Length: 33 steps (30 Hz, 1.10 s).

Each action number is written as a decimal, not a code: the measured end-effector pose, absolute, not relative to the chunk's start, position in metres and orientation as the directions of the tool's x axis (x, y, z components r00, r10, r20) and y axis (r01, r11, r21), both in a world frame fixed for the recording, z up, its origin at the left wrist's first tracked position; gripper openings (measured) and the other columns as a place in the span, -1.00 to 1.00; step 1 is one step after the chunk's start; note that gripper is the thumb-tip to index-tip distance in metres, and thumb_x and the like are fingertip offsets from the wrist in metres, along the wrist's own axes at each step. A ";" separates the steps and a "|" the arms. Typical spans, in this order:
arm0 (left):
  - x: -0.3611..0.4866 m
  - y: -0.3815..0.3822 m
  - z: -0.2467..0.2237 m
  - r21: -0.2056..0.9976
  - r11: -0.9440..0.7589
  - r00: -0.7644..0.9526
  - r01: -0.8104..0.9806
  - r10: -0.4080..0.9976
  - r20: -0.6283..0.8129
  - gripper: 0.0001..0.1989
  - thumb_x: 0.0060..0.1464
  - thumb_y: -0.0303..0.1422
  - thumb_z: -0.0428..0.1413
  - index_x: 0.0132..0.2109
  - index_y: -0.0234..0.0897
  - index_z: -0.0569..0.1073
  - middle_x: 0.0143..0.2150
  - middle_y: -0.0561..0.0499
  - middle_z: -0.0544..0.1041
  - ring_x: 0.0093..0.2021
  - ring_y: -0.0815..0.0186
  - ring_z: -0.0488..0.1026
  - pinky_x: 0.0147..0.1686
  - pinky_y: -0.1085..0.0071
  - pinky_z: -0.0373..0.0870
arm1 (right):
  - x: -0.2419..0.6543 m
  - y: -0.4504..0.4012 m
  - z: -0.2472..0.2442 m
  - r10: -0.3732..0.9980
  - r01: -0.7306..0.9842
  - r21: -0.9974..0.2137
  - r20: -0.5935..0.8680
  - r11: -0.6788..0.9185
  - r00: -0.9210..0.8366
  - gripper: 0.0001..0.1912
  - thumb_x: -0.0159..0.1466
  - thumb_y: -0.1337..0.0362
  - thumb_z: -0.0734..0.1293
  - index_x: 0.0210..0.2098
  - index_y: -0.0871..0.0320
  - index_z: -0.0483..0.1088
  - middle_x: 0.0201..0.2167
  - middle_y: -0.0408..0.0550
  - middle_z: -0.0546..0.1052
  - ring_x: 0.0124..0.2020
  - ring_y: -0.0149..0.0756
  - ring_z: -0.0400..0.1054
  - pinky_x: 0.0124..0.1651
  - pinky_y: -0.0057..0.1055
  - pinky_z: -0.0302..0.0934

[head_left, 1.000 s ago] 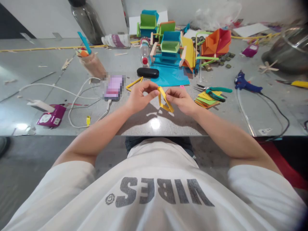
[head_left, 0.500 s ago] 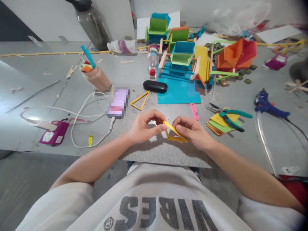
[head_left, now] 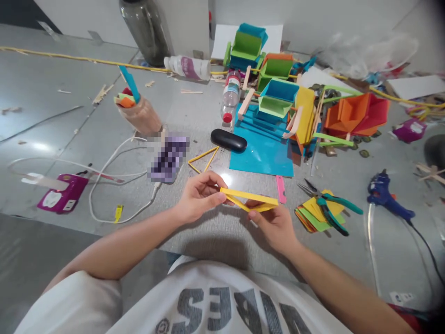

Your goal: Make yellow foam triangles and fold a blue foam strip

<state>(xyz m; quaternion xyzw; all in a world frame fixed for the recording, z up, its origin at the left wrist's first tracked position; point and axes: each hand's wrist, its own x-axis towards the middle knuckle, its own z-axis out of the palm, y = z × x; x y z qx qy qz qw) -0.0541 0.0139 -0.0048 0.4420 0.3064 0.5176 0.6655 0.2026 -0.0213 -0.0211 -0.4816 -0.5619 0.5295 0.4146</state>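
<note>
Near the table's front edge, a yellow triangular frame [head_left: 250,195] is held between both hands. My left hand [head_left: 205,196] pinches its left corner between thumb and fingers. My right hand [head_left: 273,225] grips its lower right part, thumb in front and the other fingers partly hidden behind. A second yellow triangle [head_left: 202,158] lies flat on the table just beyond my left hand. Behind the hands are a black case [head_left: 228,140], a blue sheet [head_left: 260,155] and a pink piece [head_left: 281,189]. Teal-handled pliers [head_left: 327,211] rest on colored paper pieces [head_left: 309,216] to the right.
A blue glue gun [head_left: 389,197] lies at right. Colorful paper models [head_left: 278,99] and a small bottle [head_left: 230,95] stand or lie behind. At left are a phone [head_left: 169,159], white cables, a purple box [head_left: 64,193] and a cup of paper strips [head_left: 141,116].
The view has shifted, so the table items appear lower. The held yellow frame has turned, its long side now nearly level, and my right hand has moved below its right end.
</note>
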 end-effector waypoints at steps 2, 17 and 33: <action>-0.055 0.017 -0.005 0.893 0.097 0.303 -0.439 0.952 0.045 -0.73 0.16 -0.27 0.55 -0.14 -0.21 0.64 -0.26 0.02 0.72 -0.32 0.26 0.78 -0.23 0.36 0.81 | 0.204 -0.020 -0.022 0.988 0.080 -0.996 -0.041 -0.029 -0.149 -0.76 0.31 -0.12 0.65 -0.20 -0.19 0.69 -0.27 -0.08 0.74 -0.36 -0.04 0.62 -0.28 0.03 0.63; -0.065 0.032 -0.006 0.884 0.337 0.458 -0.323 0.873 -0.166 -0.50 0.00 -0.05 0.63 -0.26 -0.32 0.60 -0.40 -0.01 0.67 -0.41 0.30 0.70 -0.35 0.42 0.67 | 0.203 -0.002 -0.030 0.995 0.022 -0.997 -0.069 -0.067 -0.076 -0.67 0.29 -0.12 0.68 -0.24 -0.04 0.70 -0.49 -0.10 0.67 -0.53 -0.17 0.61 -0.46 -0.23 0.61; -0.073 0.044 -0.015 0.976 0.155 0.451 -0.154 0.890 -0.070 -0.44 0.33 0.16 0.32 -0.28 -0.21 0.37 -0.40 0.09 0.41 -0.44 0.41 0.31 -0.39 0.42 0.26 | 0.217 0.002 -0.031 0.987 0.036 -0.992 -0.127 -0.124 -0.103 -0.72 0.24 0.09 0.72 -0.18 0.08 0.73 -0.38 -0.06 0.75 -0.38 -0.16 0.73 -0.22 -0.30 0.71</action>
